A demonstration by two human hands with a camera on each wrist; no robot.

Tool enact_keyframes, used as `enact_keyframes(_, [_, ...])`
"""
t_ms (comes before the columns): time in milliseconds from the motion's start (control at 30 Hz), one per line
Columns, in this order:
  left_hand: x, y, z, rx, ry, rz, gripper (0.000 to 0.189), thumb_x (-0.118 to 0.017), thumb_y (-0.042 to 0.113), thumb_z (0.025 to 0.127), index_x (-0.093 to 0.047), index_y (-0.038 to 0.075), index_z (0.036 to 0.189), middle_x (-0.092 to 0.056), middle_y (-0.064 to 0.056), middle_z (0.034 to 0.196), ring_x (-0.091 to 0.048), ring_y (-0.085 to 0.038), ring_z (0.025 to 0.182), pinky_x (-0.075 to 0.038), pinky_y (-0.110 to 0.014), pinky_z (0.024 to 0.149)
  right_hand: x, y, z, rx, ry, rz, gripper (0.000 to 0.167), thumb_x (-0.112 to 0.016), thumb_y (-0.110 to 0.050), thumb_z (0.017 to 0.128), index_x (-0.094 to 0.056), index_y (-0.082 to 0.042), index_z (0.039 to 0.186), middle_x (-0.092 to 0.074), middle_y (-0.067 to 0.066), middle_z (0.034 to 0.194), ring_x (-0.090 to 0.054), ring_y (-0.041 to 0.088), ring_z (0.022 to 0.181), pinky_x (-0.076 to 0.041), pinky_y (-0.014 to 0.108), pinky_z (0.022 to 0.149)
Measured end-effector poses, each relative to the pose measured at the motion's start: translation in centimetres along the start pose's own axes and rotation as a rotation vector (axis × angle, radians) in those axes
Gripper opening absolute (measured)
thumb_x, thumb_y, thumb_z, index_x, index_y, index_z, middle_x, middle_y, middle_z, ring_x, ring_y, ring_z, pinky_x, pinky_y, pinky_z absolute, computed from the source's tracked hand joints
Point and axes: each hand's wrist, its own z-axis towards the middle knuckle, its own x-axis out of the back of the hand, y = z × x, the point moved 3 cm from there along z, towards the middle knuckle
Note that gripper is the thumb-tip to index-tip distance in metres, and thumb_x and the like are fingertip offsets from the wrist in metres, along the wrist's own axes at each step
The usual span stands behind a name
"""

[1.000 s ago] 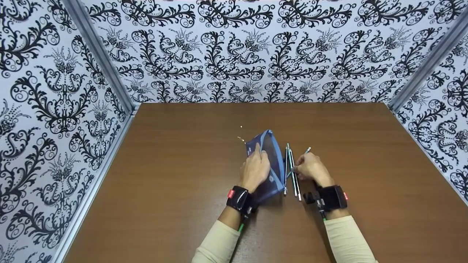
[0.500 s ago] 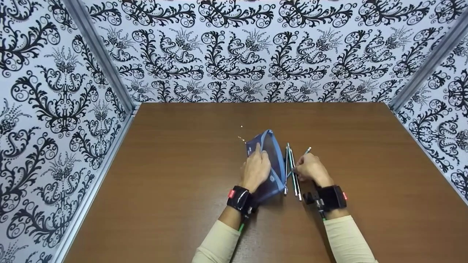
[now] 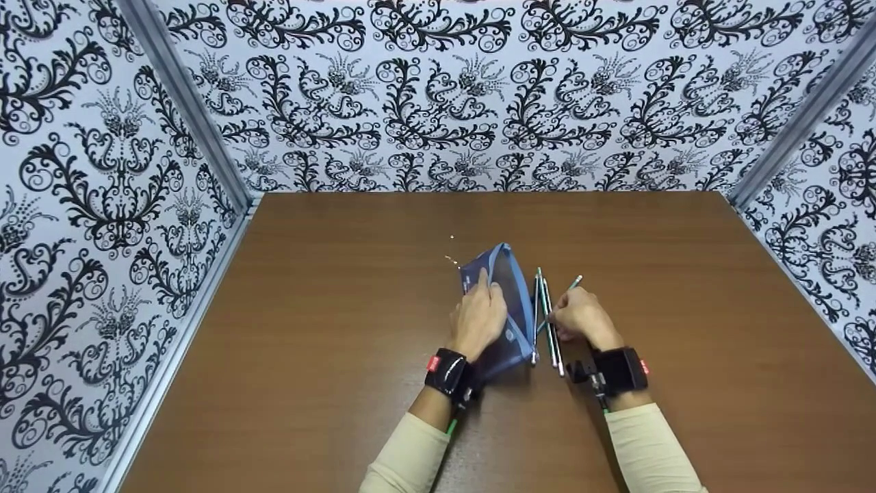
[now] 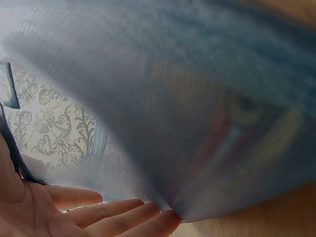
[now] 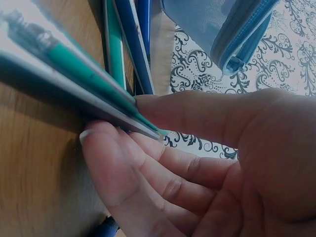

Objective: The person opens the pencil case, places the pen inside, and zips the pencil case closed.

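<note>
My left hand (image 3: 477, 322) holds a blue mesh zip pouch (image 3: 510, 352), its index finger stretched along the side. The pouch's mouth gapes towards the right. In the left wrist view the mesh (image 4: 123, 84) fills most of the picture above fairly straight fingers (image 4: 118, 217). Just right of the pouch, several pencils (image 3: 548, 329) lie roughly side by side on the table. My right hand (image 3: 585, 316) pinches a green pencil (image 3: 577, 281) that slants across them. In the right wrist view, thumb and index finger stand on either side of a green pencil (image 5: 84, 69) and a dark one beside it.
The brown wooden table (image 3: 328, 308) runs back to a wall (image 3: 438, 103) with a black scroll pattern. A small beaded string (image 3: 452, 261) lies at the pouch's far left corner. Grey metal posts (image 3: 185, 96) frame the sides. Both wrists wear black camera straps (image 3: 619, 370).
</note>
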Motion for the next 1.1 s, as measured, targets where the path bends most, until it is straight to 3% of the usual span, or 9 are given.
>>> enact_keyframes(800, [0.13,-0.11,0.05,0.010,-0.011,-0.028,0.057,-0.028,0.037,0.105,-0.034,0.011,0.155,-0.057,-0.011,0.141,-0.060,-0.040,0.120,-0.047,-0.053,0.098,-0.03,-0.10,0.06,-0.013,0.007,-0.015,0.010,-0.061,0.000,0.087,-0.065,0.004,0.078,-0.061,0.007,0.060,-0.059,0.010,0.047,-0.054,0.023,0.048])
enact_keyframes(1100, [0.17,-0.14,0.17,-0.012,0.008,0.002,0.057,-0.028,0.036,0.104,-0.039,0.009,0.153,-0.060,-0.010,0.139,-0.061,-0.038,0.119,-0.048,-0.054,0.098,0.05,-0.08,0.10,-0.006,-0.007,-0.013,0.014,-0.061,-0.002,0.087,-0.065,0.003,0.074,-0.061,0.006,0.057,-0.060,0.011,0.047,-0.056,0.026,0.050])
